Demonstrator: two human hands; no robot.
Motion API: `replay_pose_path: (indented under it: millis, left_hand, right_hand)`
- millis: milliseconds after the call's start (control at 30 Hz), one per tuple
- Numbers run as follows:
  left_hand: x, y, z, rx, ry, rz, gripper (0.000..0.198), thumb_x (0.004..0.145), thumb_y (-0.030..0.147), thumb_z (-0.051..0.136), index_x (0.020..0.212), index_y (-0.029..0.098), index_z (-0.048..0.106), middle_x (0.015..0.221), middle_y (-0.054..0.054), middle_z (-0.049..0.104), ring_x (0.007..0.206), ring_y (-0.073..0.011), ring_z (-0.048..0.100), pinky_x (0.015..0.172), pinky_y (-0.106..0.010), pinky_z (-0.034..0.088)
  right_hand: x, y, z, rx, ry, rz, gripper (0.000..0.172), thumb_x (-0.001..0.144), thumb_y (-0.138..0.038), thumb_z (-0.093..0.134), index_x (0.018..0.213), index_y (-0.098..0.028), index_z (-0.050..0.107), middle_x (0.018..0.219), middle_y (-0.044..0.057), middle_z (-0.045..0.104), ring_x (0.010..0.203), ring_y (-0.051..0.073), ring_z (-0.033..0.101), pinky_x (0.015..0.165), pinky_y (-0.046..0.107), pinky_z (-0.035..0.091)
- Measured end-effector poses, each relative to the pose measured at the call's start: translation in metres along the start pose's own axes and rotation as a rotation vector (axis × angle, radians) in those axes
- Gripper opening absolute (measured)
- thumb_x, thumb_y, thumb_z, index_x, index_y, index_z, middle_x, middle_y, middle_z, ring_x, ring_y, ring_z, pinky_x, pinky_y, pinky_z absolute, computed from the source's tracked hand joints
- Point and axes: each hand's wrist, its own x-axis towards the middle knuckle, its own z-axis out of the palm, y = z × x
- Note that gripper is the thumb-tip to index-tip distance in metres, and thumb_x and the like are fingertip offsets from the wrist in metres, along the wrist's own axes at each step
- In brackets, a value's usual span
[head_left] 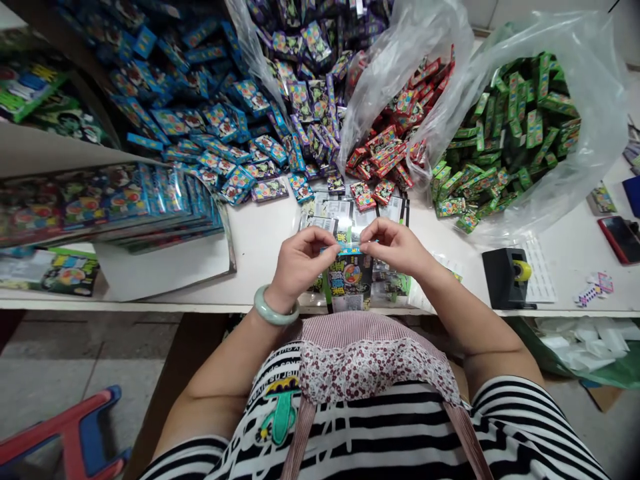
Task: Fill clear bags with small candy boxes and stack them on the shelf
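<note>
Both hands meet at the top edge of a black and green printed plastic packet (349, 283) at the table's front edge. My left hand (306, 261), with a pale green bangle on its wrist, pinches the packet's top left corner between thumb and forefinger. Opposite it, my right hand (393, 245) pinches the top right corner in the same way. A blue strip, perhaps part of a small box, shows between the fingertips; I cannot tell whether it is inside. More printed packets (327, 208) lie flat beneath and behind the hands.
Blue boxes (220, 123), purple boxes (320, 100), red boxes (387, 153) and green boxes (515, 113) are heaped at the back, partly in clear bags. Filled cartons (165, 267) stand left. Rightward are a tape dispenser (505, 277) and a phone (620, 239). A stool (65, 427) stands on the floor.
</note>
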Motion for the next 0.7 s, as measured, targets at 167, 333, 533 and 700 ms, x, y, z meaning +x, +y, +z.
replay_pose_path:
  millis: [167,333,533,700]
  left_hand:
    - [-0.005,0.0,-0.013,-0.047,-0.121,0.093,0.016,0.087,0.03,0.069,0.076,0.02,0.066,0.079,-0.003,0.067,0.077,-0.0141,0.063,0.071,-0.03,0.054]
    - [-0.003,0.002,-0.019,-0.022,-0.157,0.09,0.015,0.086,0.03,0.071,0.076,0.02,0.067,0.079,-0.003,0.069,0.076,-0.0146,0.065,0.071,-0.031,0.055]
    - [-0.001,0.004,-0.022,0.083,-0.273,0.128,0.017,0.092,0.033,0.063,0.082,0.021,0.07,0.094,-0.006,0.073,0.089,-0.0171,0.069,0.084,-0.036,0.057]
    - [-0.013,-0.016,-0.018,-0.018,-0.196,0.059,0.021,0.083,0.037,0.074,0.096,0.022,0.067,0.094,-0.005,0.071,0.088,-0.016,0.068,0.077,-0.03,0.058]
  right_hand:
    - [-0.01,-0.005,-0.003,-0.041,-0.086,-0.044,0.02,0.08,-0.039,0.07,0.079,-0.021,0.062,0.082,0.001,0.067,0.074,0.012,0.061,0.066,0.029,0.05]
    - [-0.02,-0.003,-0.001,-0.165,-0.043,-0.23,0.011,0.084,-0.034,0.069,0.086,-0.024,0.066,0.096,0.002,0.068,0.089,0.014,0.064,0.075,0.032,0.054]
    - [-0.027,0.009,0.002,-0.272,0.099,-0.293,0.004,0.087,-0.03,0.066,0.086,-0.026,0.065,0.096,0.002,0.068,0.092,0.017,0.064,0.075,0.035,0.056]
    - [-0.028,0.014,0.007,-0.32,0.103,-0.379,0.003,0.088,-0.029,0.064,0.085,-0.027,0.063,0.094,0.002,0.068,0.092,0.018,0.063,0.076,0.037,0.055]
